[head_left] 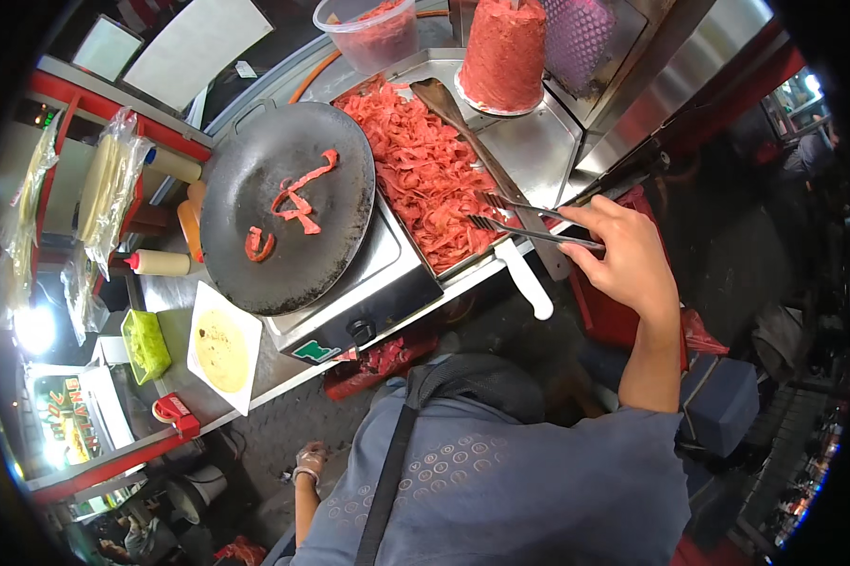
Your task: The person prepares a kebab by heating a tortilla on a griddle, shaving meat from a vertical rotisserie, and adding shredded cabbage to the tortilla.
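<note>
Metal tongs (531, 223) are in my right hand (619, 251), their toothed tips parted over the right edge of a tray of shaved red meat (425, 170). A wooden-looking spatula (467, 141) lies across that tray, and a white-handled knife (524, 279) sticks out at its near edge. Left of the tray, a round black griddle pan (290, 269) on a stove holds several meat strips (297, 201). My left hand (311, 458), in a clear plastic glove, hangs low beside my body, away from the counter; no object shows in it, and its fingers are too small to judge.
Behind the tray stand a vertical meat cone (506, 56) and a clear plastic tub (372, 35). To the left are a flatbread on white paper (221, 350), a green container of shredded greens (145, 347), a red tape dispenser (177, 414), sauce bottles (160, 262) and bagged flatbreads (106, 191).
</note>
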Demonstrator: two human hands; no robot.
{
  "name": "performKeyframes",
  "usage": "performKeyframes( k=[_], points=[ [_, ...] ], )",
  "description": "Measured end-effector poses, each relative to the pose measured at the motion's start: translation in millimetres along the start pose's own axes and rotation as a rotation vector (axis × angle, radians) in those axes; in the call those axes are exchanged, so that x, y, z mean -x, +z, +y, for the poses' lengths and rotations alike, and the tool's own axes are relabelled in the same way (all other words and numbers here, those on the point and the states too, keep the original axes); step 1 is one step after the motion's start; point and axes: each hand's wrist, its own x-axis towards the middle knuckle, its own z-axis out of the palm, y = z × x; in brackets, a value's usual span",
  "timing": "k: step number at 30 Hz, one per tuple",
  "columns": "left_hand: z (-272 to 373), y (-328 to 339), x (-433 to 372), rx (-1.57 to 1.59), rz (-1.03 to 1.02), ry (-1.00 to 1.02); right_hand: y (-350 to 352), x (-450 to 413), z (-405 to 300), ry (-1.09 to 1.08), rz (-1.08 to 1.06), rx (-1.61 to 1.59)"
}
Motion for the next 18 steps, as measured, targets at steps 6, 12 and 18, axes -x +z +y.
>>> performKeyframes(
  k=[6, 12, 18],
  points=[
    [14.2, -6.0, 1.0, -0.218, -0.003, 0.028, 10.0, -5.0, 2.6, -0.107, -0.025, 0.051],
    [0.6, -10.7, -23.2, -0.335, 0.008, 0.12, -35.0, -11.1, -13.0, -0.044, 0.024, -0.001],
    [16.7, -1.3, -28.0, -0.242, -0.004, 0.097, 3.3, -21.4, -15.5, -0.195, -0.045, 0.17]
  ],
)
